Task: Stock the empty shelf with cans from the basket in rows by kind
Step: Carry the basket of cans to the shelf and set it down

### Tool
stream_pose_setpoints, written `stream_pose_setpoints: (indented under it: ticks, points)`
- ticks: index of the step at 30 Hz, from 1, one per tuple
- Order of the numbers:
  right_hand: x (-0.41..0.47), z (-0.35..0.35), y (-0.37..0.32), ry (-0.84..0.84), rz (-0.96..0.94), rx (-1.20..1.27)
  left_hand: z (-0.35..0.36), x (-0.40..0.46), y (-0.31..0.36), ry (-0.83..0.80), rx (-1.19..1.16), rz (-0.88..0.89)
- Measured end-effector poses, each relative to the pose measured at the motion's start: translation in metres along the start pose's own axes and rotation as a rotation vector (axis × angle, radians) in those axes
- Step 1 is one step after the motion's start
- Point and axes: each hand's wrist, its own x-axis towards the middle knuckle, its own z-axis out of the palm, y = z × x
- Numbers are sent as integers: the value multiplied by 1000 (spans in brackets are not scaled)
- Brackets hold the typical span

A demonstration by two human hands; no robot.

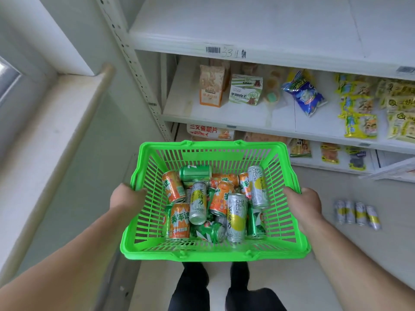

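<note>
Your left hand (125, 197) and right hand (308, 199) are each curled tight over a side rim of the green basket (215, 254), carrying it with nothing underneath. Between your fingers the cans (215, 203) lie loose and jumbled – orange, green and silver kinds mixed. Tip either grip and they'll roll to one end, likely wrenching the rim free. The empty shelf (247, 23) sits above and beyond your knuckles – lifting there risks tilt.

Green slatted plastic basket (283, 223), held level near the bottom centre, heaped with jumbled orange cans (178, 221), green cans (195, 173) and silver-yellow cans (235, 217) lying every way. Bare white top shelf (258, 25), far, above.
</note>
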Motion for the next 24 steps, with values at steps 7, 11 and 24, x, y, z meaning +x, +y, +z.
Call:
stream_pose_setpoints:
  ticks: [7, 11, 24]
  points:
    - [20, 48, -17, 4, 49, -39, 2, 69, 19, -54, 22, 8]
    - [41, 72, -26, -3, 91, -56, 9, 100, 29, -79, 37, -5]
    - [137, 200, 7, -54, 155, -204, 99, 260, 37, -137, 106, 28]
